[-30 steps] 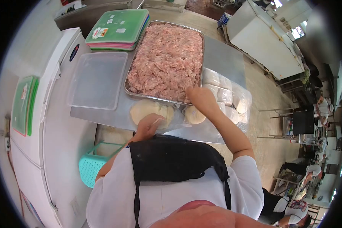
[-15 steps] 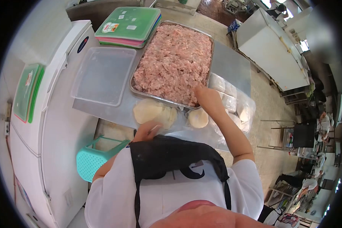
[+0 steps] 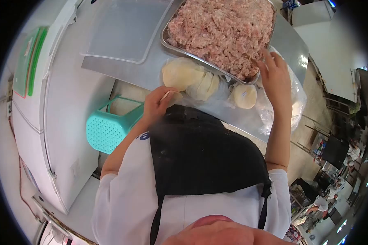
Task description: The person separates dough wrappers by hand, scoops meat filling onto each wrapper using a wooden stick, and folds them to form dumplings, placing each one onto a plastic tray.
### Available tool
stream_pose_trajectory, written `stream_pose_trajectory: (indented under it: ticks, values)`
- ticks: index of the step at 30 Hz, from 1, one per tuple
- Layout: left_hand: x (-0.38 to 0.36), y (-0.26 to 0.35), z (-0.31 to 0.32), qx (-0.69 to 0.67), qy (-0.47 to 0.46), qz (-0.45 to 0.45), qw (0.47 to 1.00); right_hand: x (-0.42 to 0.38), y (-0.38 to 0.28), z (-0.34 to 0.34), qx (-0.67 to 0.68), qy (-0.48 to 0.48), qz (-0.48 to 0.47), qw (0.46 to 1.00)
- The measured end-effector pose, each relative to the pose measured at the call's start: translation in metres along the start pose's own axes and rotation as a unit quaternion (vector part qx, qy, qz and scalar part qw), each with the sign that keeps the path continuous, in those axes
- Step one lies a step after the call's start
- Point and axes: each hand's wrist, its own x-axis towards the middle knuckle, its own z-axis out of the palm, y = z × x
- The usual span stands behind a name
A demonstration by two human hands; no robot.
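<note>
My left hand [image 3: 154,104], near the table's front edge, is closed on a thin, pale dough wrapper [image 3: 172,98]. My right hand [image 3: 276,73] is at the near right corner of a metal tray [image 3: 204,61] heaped with raw minced meat [image 3: 227,34]. Its fingers are bent at the edge of the meat, and a slim brownish thing seems to stick out from them, too small to make out. Between my hands lie stacks of round dough wrappers [image 3: 182,74] in clear plastic, with another stack [image 3: 245,96] nearer my right hand.
A clear plastic lid [image 3: 124,32] lies left of the tray on the metal table [image 3: 110,68]. Bagged packs [image 3: 298,96] sit at the right end. A turquoise stool [image 3: 110,128] stands below, beside a white freezer [image 3: 75,134]. Other people [image 3: 321,204] are far right.
The view has tilted down and shifted, so the green lids beyond the tray have left it. My right hand has drawn back from the meat to the tray's corner. The left hand's wrapper shows more clearly.
</note>
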Motion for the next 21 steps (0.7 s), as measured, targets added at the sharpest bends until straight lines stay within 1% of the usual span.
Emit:
stream_pose_trajectory:
  ticks: [2, 3, 4, 5, 6, 7, 9, 12, 14, 15, 18, 21]
  values:
    - [-0.011, -0.004, 0.002, 0.007, -0.008, -0.012, 1.0, -0.007, -0.016, -0.003, 0.053, 0.093, -0.037, 0.994]
    - [-0.017, -0.003, 0.005, 0.013, -0.005, -0.024, 1.0, -0.016, -0.024, 0.0, 0.169, 0.052, -0.03, 0.984]
    - [-0.023, 0.0, 0.008, 0.02, -0.001, -0.035, 0.999, -0.027, -0.032, 0.003, 0.282, 0.011, -0.024, 0.959]
    - [-0.03, 0.003, 0.01, 0.026, 0.003, -0.047, 0.999, -0.039, -0.041, 0.007, 0.392, -0.031, -0.017, 0.919]
    - [-0.034, 0.006, 0.011, 0.025, 0.006, -0.047, 0.999, -0.053, -0.051, 0.012, 0.519, -0.118, 0.021, 0.846]
    - [-0.037, 0.01, 0.013, 0.024, 0.009, -0.047, 0.999, -0.067, -0.061, 0.019, 0.63, -0.201, 0.058, 0.748]
    - [-0.041, 0.016, 0.016, 0.017, 0.026, -0.053, 0.998, -0.092, -0.076, 0.035, 0.735, -0.265, 0.115, 0.613]
    - [-0.052, 0.023, 0.019, -0.002, 0.067, -0.09, 0.994, -0.126, -0.083, 0.036, 0.791, -0.273, 0.217, 0.502]
    - [-0.058, 0.031, 0.02, -0.015, 0.093, -0.129, 0.987, -0.137, -0.076, 0.028, 0.791, -0.284, 0.244, 0.484]
    - [-0.061, 0.032, 0.021, -0.032, 0.108, -0.13, 0.985, -0.141, -0.071, 0.023, 0.791, -0.288, 0.258, 0.475]
    - [-0.067, 0.034, 0.023, -0.067, 0.146, -0.124, 0.979, -0.148, -0.06, 0.015, 0.764, -0.287, 0.262, 0.515]
    - [-0.072, 0.035, 0.024, -0.065, 0.174, -0.109, 0.976, -0.161, -0.052, 0.018, 0.753, -0.273, 0.273, 0.532]
